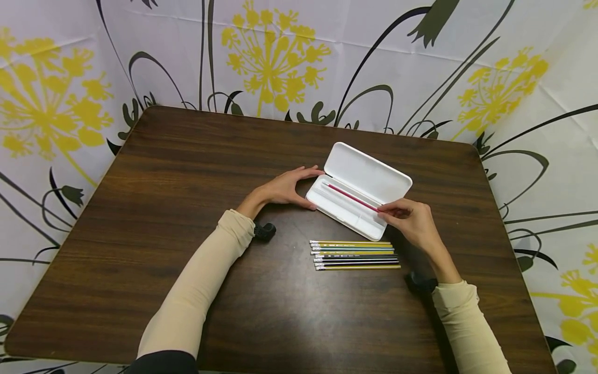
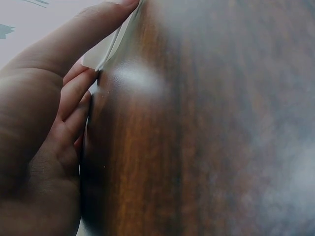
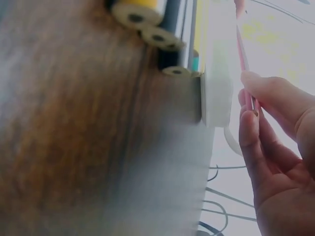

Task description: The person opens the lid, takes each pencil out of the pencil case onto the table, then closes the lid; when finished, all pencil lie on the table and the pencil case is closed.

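Observation:
A white pencil case (image 1: 368,169) lies with its lid swung back, tilted at an angle on the table. My left hand (image 1: 286,188) holds its left end, thumb at the front corner and fingers toward the hinge side. Between thumb and fingertips, my right hand (image 1: 412,221) pinches a red pencil (image 1: 351,197) by its right end, over the case's tray. The right wrist view shows the pinched, unsharpened end of this pencil (image 3: 242,51). Just in front of the case lies a row of several pencils (image 1: 356,254), side by side, their eraser ends to the left.
The brown wood-grain table (image 1: 154,208) reaches well out to the left of the case. Behind it hangs a white curtain (image 1: 355,31) with yellow and grey plant prints. Dark wrist cameras sit at both wrists, the left one (image 1: 264,232) close above the tabletop.

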Demonstrator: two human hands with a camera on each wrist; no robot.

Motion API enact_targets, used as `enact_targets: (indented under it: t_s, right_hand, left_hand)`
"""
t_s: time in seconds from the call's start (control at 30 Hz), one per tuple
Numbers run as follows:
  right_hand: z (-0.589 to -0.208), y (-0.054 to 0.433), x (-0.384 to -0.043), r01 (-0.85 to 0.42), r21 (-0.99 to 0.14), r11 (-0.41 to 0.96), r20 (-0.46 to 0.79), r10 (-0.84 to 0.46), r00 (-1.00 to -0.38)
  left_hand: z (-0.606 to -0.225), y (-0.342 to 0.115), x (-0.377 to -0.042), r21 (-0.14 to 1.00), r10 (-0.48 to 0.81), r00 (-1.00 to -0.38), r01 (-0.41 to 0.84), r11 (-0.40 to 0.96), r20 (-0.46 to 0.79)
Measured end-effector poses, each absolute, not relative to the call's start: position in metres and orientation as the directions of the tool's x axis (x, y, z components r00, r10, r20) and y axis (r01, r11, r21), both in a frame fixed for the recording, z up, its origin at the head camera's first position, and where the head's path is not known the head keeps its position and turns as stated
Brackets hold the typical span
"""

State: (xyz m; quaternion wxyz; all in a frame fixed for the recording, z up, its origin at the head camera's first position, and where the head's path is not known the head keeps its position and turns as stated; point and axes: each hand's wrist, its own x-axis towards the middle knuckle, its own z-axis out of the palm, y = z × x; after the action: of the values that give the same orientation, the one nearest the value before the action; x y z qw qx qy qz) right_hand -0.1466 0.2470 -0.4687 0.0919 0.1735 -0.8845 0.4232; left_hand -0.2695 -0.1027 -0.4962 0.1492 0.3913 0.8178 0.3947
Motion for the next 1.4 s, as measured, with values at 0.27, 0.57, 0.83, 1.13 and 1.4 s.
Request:
enact_targets:
  t_s: [0.27, 0.57, 0.83, 1.13, 1.4]
  right_hand:
    - [-0.439, 0.236, -0.133, -0.41, -0.734, 0.542, 0.334, -0.237, -0.912]
    - [-0.417, 0.24, -0.115, -0.476, -0.725, 0.497, 0.36, -0.314, -0.878]
    - [-0.412, 0.25, -0.096, -0.556, -0.682, 0.475, 0.407, -0.385, -0.828]
    - [-0.41, 0.253, -0.077, -0.562, -0.727, 0.394, 0.356, -0.482, -0.8]
    - [-0.433, 0.256, -0.062, -0.516, -0.795, 0.32, 0.272, -0.572, -0.774]
  left_hand:
    - [-0.496, -0.102, -0.269, 0.763, 0.762, -0.645, 0.523, 0.38, 0.063]
    - [-0.494, -0.102, -0.269, 0.76, 0.759, -0.649, 0.523, 0.385, 0.062]
    - [-0.494, -0.102, -0.269, 0.763, 0.758, -0.649, 0.519, 0.385, 0.059]
    - [-0.494, -0.102, -0.268, 0.762, 0.76, -0.647, 0.524, 0.381, 0.064]
    - [-0.494, -0.101, -0.27, 0.757, 0.768, -0.632, 0.55, 0.353, 0.101]
